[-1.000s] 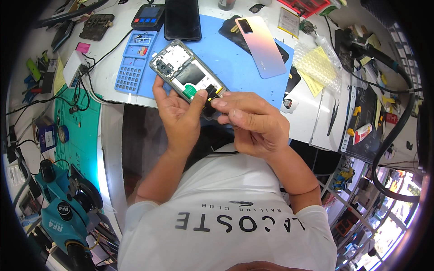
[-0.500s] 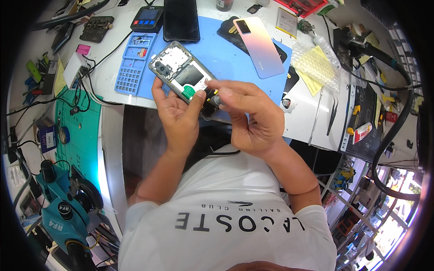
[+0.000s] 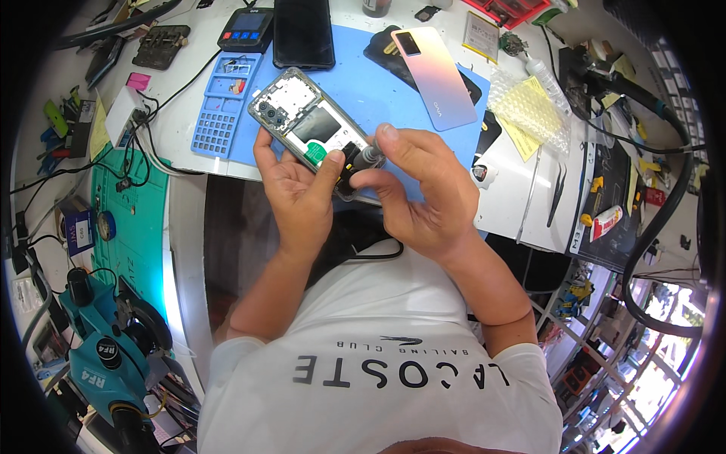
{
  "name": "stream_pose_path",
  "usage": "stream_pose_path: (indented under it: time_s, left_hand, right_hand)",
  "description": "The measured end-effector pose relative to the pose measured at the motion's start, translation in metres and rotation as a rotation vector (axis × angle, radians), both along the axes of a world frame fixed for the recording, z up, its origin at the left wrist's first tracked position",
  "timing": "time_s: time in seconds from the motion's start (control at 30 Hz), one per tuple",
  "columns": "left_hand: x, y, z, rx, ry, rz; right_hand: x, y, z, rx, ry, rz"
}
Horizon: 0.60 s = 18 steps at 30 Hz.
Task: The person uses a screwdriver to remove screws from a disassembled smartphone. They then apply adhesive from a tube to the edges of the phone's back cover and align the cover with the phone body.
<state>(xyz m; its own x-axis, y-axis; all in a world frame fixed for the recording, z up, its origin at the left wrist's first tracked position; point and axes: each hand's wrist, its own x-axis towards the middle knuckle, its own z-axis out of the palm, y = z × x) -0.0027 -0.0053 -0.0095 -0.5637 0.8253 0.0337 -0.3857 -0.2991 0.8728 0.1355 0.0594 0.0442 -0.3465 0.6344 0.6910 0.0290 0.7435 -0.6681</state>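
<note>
My left hand (image 3: 297, 193) holds an opened smartphone (image 3: 318, 127) tilted above the front edge of the bench, its thumb over the lower part. The phone's back cover is off, showing a camera cluster, a dark battery area, a green sticker and black parts at the lower end. At that lower end stands a small screwdriver (image 3: 367, 157) with a grey, dark-banded handle. The thumb and fingers of my right hand (image 3: 431, 189) are loosely around this handle. Its tip is too small to make out against the black parts.
Under the phone lies a blue work mat (image 3: 363, 83). On it are a black phone (image 3: 303, 34), a pinkish-gold back cover (image 3: 435, 79) and a blue parts tray (image 3: 223, 106). Bubble wrap (image 3: 533, 113) and tweezers (image 3: 556, 195) lie to the right. A teal microscope (image 3: 113, 348) stands lower left.
My right fingers have spread and shifted around the screwdriver, showing more of its handle. The index finger has risen and the thumb has come lower. My left hand and the phone stay nearly still.
</note>
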Motion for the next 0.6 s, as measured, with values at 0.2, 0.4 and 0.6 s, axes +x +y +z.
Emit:
stream_pose_path:
  time_s: [0.2, 0.4, 0.6]
  left_hand:
    - [-0.002, 0.000, -0.001, -0.010, 0.007, -0.023]
    - [-0.002, 0.000, -0.001, -0.016, 0.010, -0.029]
    - [-0.001, 0.000, 0.001, -0.031, 0.000, -0.017]
  right_hand:
    - [0.005, 0.003, -0.027, 0.019, 0.139, 0.112]
    - [0.001, -0.005, -0.025, -0.126, 0.145, 0.092]
    - [0.001, 0.001, -0.026, -0.037, 0.067, 0.059]
